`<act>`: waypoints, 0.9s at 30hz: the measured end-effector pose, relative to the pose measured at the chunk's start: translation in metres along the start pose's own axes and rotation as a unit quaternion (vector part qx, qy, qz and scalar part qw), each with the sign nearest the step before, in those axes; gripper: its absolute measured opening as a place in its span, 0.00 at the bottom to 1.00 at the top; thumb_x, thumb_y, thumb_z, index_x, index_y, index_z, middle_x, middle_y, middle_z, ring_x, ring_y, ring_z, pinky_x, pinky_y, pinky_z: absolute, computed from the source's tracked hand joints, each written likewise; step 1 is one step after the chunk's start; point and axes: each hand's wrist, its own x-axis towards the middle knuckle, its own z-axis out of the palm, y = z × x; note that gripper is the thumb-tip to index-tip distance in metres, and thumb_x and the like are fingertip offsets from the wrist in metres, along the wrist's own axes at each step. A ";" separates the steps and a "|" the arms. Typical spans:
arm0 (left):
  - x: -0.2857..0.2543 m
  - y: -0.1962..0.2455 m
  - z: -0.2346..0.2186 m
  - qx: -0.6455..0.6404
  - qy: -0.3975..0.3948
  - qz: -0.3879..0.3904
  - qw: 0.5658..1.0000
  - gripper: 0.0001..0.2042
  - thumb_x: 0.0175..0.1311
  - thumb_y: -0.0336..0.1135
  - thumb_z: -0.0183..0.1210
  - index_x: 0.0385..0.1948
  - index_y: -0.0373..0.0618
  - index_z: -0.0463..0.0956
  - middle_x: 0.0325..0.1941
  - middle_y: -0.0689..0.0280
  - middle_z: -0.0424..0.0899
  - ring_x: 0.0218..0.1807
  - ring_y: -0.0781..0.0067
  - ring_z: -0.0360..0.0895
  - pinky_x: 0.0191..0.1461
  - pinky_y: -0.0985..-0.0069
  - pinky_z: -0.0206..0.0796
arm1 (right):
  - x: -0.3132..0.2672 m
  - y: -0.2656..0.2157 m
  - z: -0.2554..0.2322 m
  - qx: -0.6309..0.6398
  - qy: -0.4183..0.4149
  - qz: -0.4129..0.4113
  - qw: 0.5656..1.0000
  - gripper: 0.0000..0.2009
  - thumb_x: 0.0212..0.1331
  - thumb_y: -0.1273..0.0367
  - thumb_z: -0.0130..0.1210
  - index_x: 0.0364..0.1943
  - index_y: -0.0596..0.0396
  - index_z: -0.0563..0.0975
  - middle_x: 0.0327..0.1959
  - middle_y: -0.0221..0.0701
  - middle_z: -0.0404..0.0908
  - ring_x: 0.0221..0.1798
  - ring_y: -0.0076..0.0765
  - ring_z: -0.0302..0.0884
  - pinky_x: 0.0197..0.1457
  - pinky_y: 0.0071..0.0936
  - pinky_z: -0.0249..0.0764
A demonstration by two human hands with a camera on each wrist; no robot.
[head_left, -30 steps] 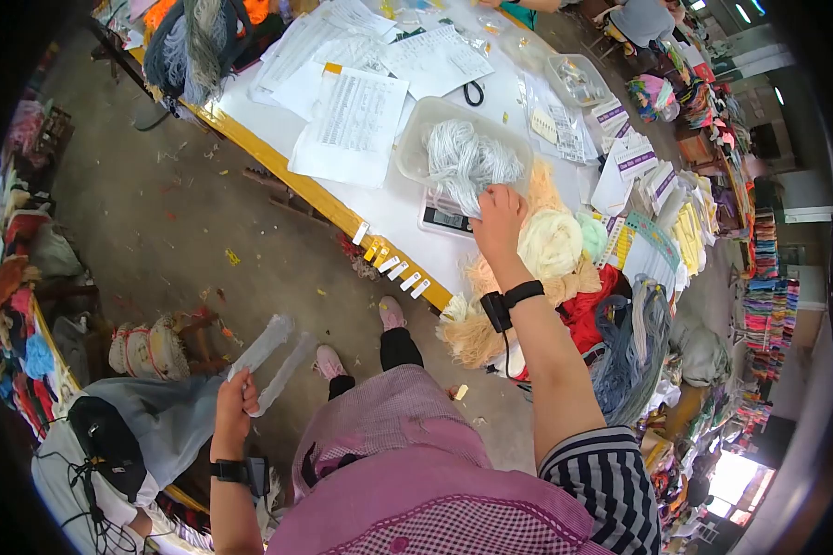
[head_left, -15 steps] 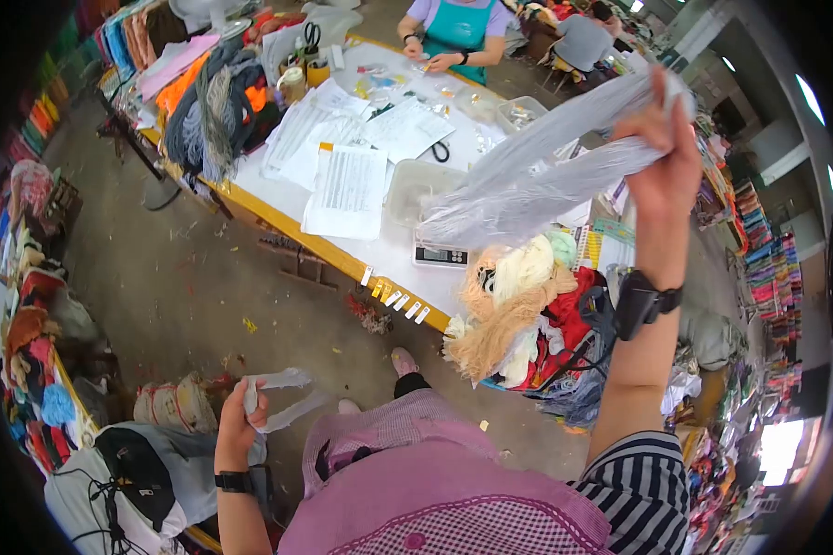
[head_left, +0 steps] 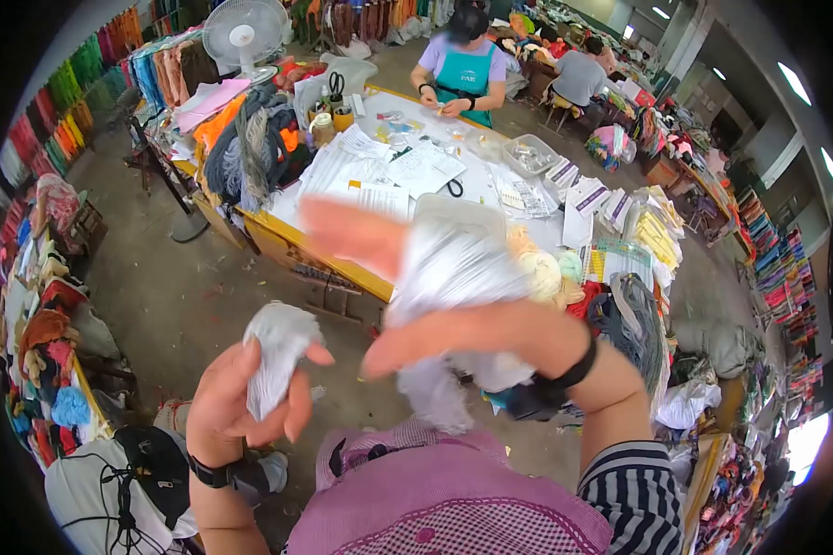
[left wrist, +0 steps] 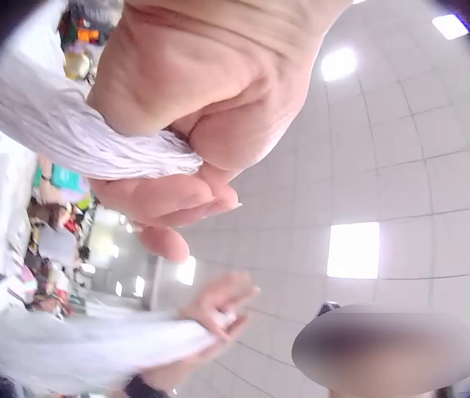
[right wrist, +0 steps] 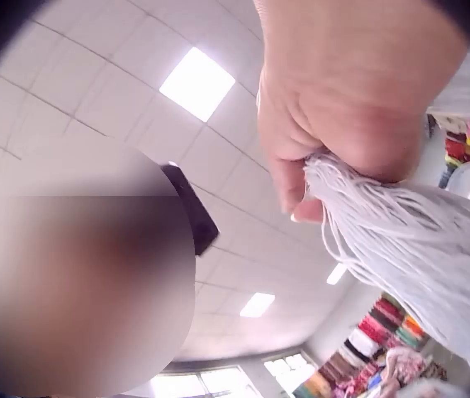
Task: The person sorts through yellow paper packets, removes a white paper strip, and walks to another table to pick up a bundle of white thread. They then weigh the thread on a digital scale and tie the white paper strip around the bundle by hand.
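In the head view my left hand [head_left: 236,398] holds white yarn [head_left: 282,347] low at the left. The left wrist view has the left hand [left wrist: 210,91] with its fingers curled round the strands [left wrist: 94,137]. My right hand [head_left: 500,333], blurred, is raised in front of the table with more white yarn [head_left: 453,268] at it. In the right wrist view the right hand [right wrist: 359,91] grips one end of the strands [right wrist: 417,232], which fan out to the lower right. Whether the two lots join cannot be told.
On the table are papers [head_left: 426,168], a plastic tub [head_left: 458,213], dark yarn [head_left: 259,148] and cream yarn [head_left: 539,277]. A person in a teal apron [head_left: 463,79] is at the far side. A fan [head_left: 242,35] and a black bag [head_left: 157,462] are at the left.
My right hand dipped to the yarn in the tub, lifted it up and right, then came back left towards my body. The left hand has risen with its yarn. The head view has tilted up.
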 end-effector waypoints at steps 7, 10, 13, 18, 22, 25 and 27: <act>-0.041 0.013 0.004 0.157 0.117 0.050 0.979 0.39 0.74 0.63 0.35 0.38 0.22 0.73 0.23 0.47 0.81 0.08 0.75 0.65 0.10 0.79 0.55 | 0.001 0.019 0.051 -0.120 -0.210 0.199 0.950 0.32 0.45 0.57 0.70 0.54 0.59 0.76 0.40 0.39 0.85 0.41 0.31 0.84 0.40 0.26 0.76; -0.025 0.025 -0.030 0.355 0.235 -0.021 0.904 0.38 0.74 0.63 0.35 0.22 0.34 0.79 0.19 0.62 0.81 0.14 0.79 0.70 0.16 0.81 0.56 | -0.001 0.017 0.051 -0.056 -0.179 0.273 0.944 0.22 0.58 0.50 0.61 0.40 0.56 0.81 0.24 0.30 0.80 0.22 0.24 0.76 0.25 0.23 0.69; -0.014 0.000 -0.062 0.474 0.026 -0.100 0.875 0.23 0.70 0.50 0.54 0.23 0.38 0.80 0.17 0.62 0.81 0.16 0.81 0.73 0.22 0.84 0.61 | -0.001 0.049 0.058 0.120 -0.112 0.276 0.947 0.18 0.62 0.52 0.59 0.41 0.52 0.81 0.26 0.26 0.81 0.24 0.23 0.75 0.24 0.20 0.65; -0.020 -0.004 -0.067 0.045 0.010 0.088 0.995 0.19 0.65 0.48 0.62 0.42 0.38 0.84 0.27 0.52 0.84 0.25 0.60 0.80 0.39 0.67 0.72 | -0.006 0.119 0.083 0.336 -0.248 0.366 0.832 0.31 0.68 0.39 0.42 0.51 0.54 0.76 0.48 0.33 0.81 0.43 0.29 0.80 0.31 0.23 0.71; -0.008 -0.006 -0.031 0.082 0.206 0.225 0.949 0.18 0.64 0.42 0.63 0.49 0.38 0.82 0.50 0.49 0.83 0.41 0.65 0.83 0.52 0.70 0.72 | -0.008 0.144 0.116 0.511 -0.226 0.348 0.753 0.37 0.66 0.35 0.34 0.69 0.44 0.61 0.60 0.34 0.74 0.58 0.35 0.75 0.49 0.38 0.81; -0.012 0.004 -0.034 0.424 0.258 0.227 0.838 0.20 0.60 0.39 0.66 0.52 0.37 0.80 0.60 0.55 0.79 0.54 0.66 0.80 0.54 0.69 0.72 | -0.008 0.155 0.132 0.591 -0.090 0.368 0.712 0.35 0.66 0.36 0.34 0.71 0.36 0.59 0.60 0.29 0.73 0.58 0.37 0.75 0.49 0.40 0.81; -0.008 -0.004 -0.040 0.489 0.343 0.182 0.781 0.21 0.55 0.36 0.67 0.52 0.38 0.81 0.59 0.56 0.81 0.49 0.63 0.83 0.51 0.68 0.73 | -0.010 0.177 0.139 0.612 -0.074 0.352 0.704 0.33 0.67 0.37 0.37 0.71 0.34 0.58 0.59 0.26 0.73 0.58 0.37 0.74 0.51 0.40 0.80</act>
